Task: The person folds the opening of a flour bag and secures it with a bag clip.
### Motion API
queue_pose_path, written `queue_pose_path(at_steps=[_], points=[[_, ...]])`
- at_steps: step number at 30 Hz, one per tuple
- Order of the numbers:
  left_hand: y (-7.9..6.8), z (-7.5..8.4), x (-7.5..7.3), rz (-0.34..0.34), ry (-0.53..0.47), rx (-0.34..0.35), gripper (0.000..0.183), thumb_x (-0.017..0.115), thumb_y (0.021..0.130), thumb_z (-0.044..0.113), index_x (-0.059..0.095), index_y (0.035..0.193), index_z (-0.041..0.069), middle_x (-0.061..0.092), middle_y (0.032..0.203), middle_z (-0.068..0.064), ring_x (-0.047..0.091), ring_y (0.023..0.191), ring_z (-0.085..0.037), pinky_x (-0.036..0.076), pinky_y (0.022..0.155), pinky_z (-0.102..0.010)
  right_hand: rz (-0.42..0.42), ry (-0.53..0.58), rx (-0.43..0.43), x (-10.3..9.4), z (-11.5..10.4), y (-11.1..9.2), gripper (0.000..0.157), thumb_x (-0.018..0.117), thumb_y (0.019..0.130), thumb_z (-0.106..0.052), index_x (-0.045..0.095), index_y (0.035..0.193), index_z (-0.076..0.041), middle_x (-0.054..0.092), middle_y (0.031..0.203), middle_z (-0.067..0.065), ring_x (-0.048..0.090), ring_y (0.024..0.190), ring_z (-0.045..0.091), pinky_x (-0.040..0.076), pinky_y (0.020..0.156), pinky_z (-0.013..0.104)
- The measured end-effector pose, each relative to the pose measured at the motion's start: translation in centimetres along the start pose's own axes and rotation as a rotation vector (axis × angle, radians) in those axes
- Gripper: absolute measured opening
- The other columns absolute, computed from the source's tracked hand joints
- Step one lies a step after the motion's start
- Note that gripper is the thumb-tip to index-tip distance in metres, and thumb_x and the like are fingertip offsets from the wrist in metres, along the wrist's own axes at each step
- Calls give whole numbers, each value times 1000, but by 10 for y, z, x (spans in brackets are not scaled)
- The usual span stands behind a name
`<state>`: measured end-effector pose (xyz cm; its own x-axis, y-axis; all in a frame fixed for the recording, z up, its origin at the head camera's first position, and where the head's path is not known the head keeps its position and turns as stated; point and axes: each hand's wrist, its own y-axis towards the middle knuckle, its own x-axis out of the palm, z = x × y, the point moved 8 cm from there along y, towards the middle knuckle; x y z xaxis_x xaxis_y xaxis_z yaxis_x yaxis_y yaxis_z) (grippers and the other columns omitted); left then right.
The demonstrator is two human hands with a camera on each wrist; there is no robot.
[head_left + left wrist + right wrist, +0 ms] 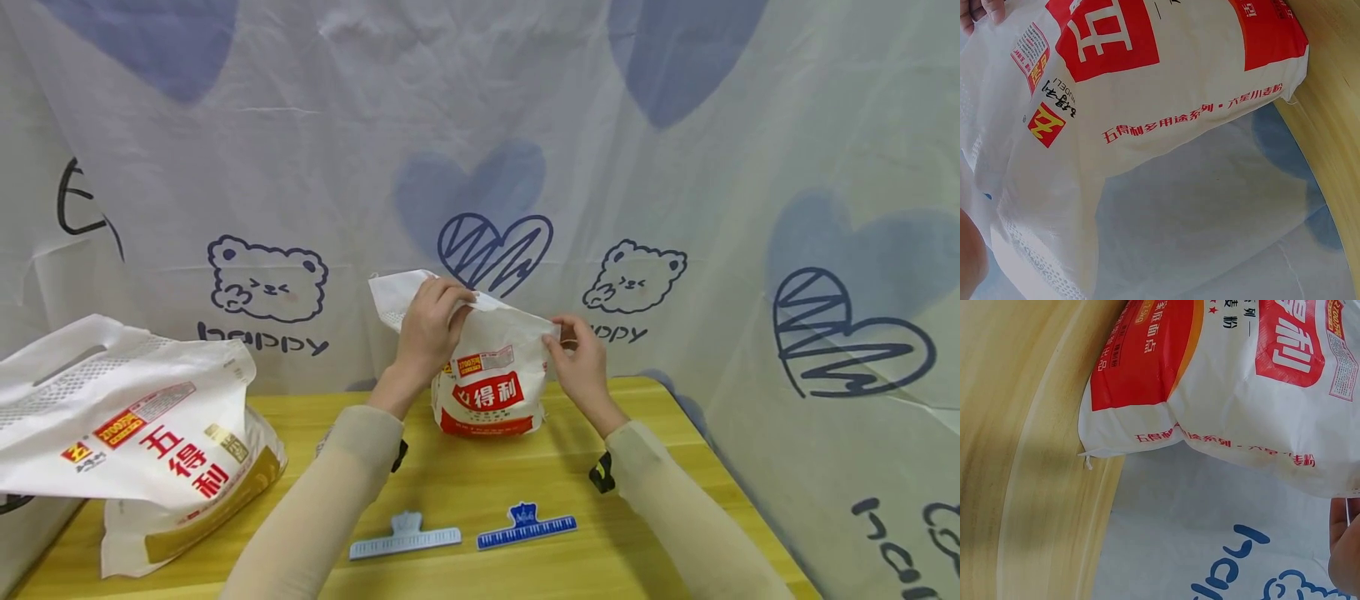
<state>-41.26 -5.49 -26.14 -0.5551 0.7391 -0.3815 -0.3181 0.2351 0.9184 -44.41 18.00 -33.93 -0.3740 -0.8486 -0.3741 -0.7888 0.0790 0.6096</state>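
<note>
A white flour bag (pixel 489 408) with red printing stands upright near the back edge of the table, its white top drawn up. My left hand (pixel 433 325) grips the upper edge of the bag left of its middle, and a loose white flap sticks out beyond it. At the top right corner, my right hand (pixel 579 360) pinches the bag between thumb and fingers. Printed side and lower corner of the flour bag (pixel 1229 394) fill much of the right wrist view, where only part of my right hand (pixel 1345 550) shows.
Nearer the front lie a pale blue clip (pixel 406 537) and a dark blue clip (pixel 527 527), both keyboard-patterned. A larger white and gold flour bag (pixel 172 450) stands at the left. Behind the wooden table (pixel 450 467) hangs a printed sheet (pixel 360 192).
</note>
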Motion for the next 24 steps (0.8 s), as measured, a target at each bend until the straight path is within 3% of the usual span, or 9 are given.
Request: queue_pose_path(at_steps=[6,16,24], points=[[-2,-3,0,-31,-4,-31,10,73,94,-4,69,101,2,66,106,-13,61,104,-31,57,92,-39,6,-1,-28,-1,-2,0,24,70,99,-4,62,121,-4,66,111,16,66,99,31,59,89,45],[-5,-5,-2,-54,-4,-15,10,74,93,-4,68,99,3,66,106,-13,62,103,-31,58,92,-39,47,-17,-91,-5,-10,-3,9,69,97,1,65,104,-2,64,104,15,63,96,29,59,86,44],[-8,-7,-4,-73,-29,-11,13,74,91,-8,69,97,2,66,107,-13,61,106,-32,56,97,-40,21,-7,-114,-2,-8,-4,12,71,94,6,66,102,-3,64,103,14,64,98,29,60,88,44]])
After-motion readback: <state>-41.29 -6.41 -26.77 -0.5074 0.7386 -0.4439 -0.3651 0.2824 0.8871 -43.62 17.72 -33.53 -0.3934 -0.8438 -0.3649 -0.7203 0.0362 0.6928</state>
